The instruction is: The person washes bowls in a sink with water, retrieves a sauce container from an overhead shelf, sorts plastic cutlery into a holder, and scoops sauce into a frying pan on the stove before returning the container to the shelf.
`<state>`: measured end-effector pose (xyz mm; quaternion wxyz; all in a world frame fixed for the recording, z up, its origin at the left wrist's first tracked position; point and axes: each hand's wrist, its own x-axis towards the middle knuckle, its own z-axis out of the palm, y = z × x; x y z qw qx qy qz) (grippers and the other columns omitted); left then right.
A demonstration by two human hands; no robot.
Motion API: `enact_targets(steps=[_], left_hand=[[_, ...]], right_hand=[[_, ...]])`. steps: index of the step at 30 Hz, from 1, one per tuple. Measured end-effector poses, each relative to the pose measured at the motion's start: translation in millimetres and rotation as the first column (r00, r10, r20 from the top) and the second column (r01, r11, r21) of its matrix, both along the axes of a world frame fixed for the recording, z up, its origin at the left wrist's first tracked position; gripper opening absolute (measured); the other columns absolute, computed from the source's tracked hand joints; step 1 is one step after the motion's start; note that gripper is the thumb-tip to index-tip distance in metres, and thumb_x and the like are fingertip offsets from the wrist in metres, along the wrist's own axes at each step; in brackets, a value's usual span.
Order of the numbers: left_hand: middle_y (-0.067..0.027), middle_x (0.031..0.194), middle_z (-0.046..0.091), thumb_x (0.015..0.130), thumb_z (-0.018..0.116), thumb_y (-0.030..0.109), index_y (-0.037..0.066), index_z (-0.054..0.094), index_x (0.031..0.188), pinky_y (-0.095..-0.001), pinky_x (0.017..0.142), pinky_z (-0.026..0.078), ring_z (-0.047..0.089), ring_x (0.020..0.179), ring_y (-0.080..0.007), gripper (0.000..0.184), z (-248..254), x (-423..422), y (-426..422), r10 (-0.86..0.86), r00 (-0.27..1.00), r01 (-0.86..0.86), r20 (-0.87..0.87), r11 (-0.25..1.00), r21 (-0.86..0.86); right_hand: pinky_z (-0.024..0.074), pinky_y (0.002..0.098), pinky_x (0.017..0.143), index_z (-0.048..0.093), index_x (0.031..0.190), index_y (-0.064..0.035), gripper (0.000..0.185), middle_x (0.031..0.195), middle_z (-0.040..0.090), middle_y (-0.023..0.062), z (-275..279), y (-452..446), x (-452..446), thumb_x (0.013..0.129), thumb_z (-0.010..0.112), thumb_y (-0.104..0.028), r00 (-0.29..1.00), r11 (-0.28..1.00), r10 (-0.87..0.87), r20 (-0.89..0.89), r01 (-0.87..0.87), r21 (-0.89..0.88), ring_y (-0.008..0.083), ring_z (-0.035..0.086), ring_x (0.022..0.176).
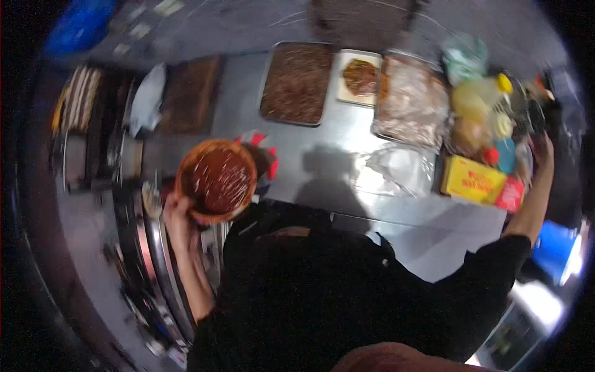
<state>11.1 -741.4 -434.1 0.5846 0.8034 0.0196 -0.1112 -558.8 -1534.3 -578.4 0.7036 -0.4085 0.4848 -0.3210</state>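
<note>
At the left of the head view, my left hand [178, 214] is closed on the rim of a round orange-brown bowl [186, 162]. Dark red, shiny sauce [222, 180] fills much of it. Just beyond the bowl lies a red-and-white cloth or wrapper [271, 160], partly covered by something dark. My right hand [542, 150] reaches to the far right edge of the counter, close to a dark round container [534, 115]. Its fingers are blurred and partly lost in shadow, so whether it grips anything is unclear.
On the metal counter [291, 139] stand a tray of brown, crumbly food [297, 84], a small white tray [356, 93], and a plastic-covered tray [409, 99]. A clear plastic bag [400, 170] lies nearer me. At right are a yellow-and-red box [474, 180] and several bottles.
</note>
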Motion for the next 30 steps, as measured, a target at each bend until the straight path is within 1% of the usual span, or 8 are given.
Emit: enact_targets(steps=[7,10,13,19,23,25,27,30], left_hand=[[-0.0011,0.076,0.055,0.074,0.056,-0.004,0.003,0.054,0.081,-0.0223,0.066,0.041,0.052,0.069,-0.0097,0.01,-19,10,1,0.003,1.0,-0.004,-0.005,0.994,-0.107],[-0.0013,0.076,0.055,0.075,0.055,-0.004,0.002,0.054,0.082,-0.022,0.066,0.04,0.052,0.069,-0.0096,0.01,-17,21,-7,-0.026,1.0,0.024,-0.014,0.993,-0.117],[-0.0022,0.078,0.055,0.074,0.053,-0.006,0.001,0.053,0.086,-0.022,0.067,0.041,0.052,0.071,-0.0101,0.013,-25,31,-3,-0.04,0.999,0.035,-0.028,0.983,-0.179],[-0.0033,0.08,0.055,0.072,0.052,-0.006,0.001,0.053,0.085,-0.0225,0.069,0.042,0.053,0.073,-0.0115,0.015,-12,43,-11,-0.029,0.998,0.015,-0.05,0.963,-0.269],[-0.0041,0.08,0.056,0.072,0.054,-0.005,0.001,0.054,0.084,-0.023,0.07,0.041,0.053,0.073,-0.0121,0.013,-14,52,-7,-0.036,0.998,0.024,-0.045,0.972,-0.235],[-0.0043,0.08,0.056,0.072,0.054,-0.004,0.0,0.055,0.084,-0.0229,0.07,0.041,0.053,0.073,-0.0121,0.013,-19,55,-5,-0.027,0.999,0.022,-0.022,0.974,-0.225],[-0.0042,0.079,0.056,0.073,0.055,-0.002,0.0,0.055,0.085,-0.0228,0.068,0.041,0.053,0.072,-0.0119,0.012,-23,58,-4,-0.013,1.0,0.012,-0.005,0.977,-0.215],[-0.0033,0.075,0.056,0.074,0.057,0.0,0.0,0.056,0.084,-0.0225,0.065,0.04,0.052,0.069,-0.0113,0.011,-21,64,0,-0.029,0.999,0.026,-0.014,0.985,-0.172]], right_hand=[[0.0503,0.034,0.085,0.058,0.113,-0.0022,0.037,0.11,0.062,0.0106,-52,-71,-42,0.089,0.056,-0.03,0.98,0.981,0.183,0.078,-0.187,0.048,0.0211,0.059,0.101],[0.0553,0.0349,0.08,0.054,0.111,0.0057,0.037,0.11,0.059,0.0226,-62,-87,-52,0.089,0.056,-0.024,0.966,0.969,0.246,0.077,-0.244,-0.037,0.034,0.061,0.098],[0.0558,0.034,0.077,0.05,0.114,0.0066,0.034,0.11,0.059,0.0217,-55,-54,-23,0.09,0.05,-0.017,0.992,0.984,-0.109,0.067,0.117,-0.131,0.0321,0.062,0.093],[0.0521,0.0443,0.082,0.049,0.118,0.0032,0.036,0.114,0.059,0.0184,-38,-72,-47,0.093,0.037,-0.02,0.999,0.992,-0.022,-0.046,0.016,-0.122,0.0306,0.06,0.102],[0.0465,0.046,0.084,0.05,0.122,-0.0016,0.041,0.12,0.058,0.0155,34,-36,-20,0.093,0.039,-0.028,0.943,0.943,-0.271,-0.193,0.22,-0.251,0.0285,0.058,0.11],[0.047,0.0446,0.084,0.054,0.122,-0.0057,0.041,0.12,0.058,0.0175,80,-14,-27,0.091,0.045,-0.031,0.472,0.836,-0.305,-0.827,-0.282,-0.47,0.0314,0.06,0.104],[0.0475,0.0432,0.084,0.058,0.122,-0.0097,0.041,0.121,0.057,0.0195,125,17,-17,0.09,0.051,-0.035,-0.278,0.664,-0.516,-0.811,-0.727,-0.174,0.0343,0.062,0.099],[0.0482,0.0414,0.082,0.057,0.119,-0.0056,0.039,0.115,0.058,0.0199,170,52,-25,0.09,0.051,-0.03,-0.134,0.626,-0.629,-0.766,-0.672,-0.397,0.033,0.061,0.096]])
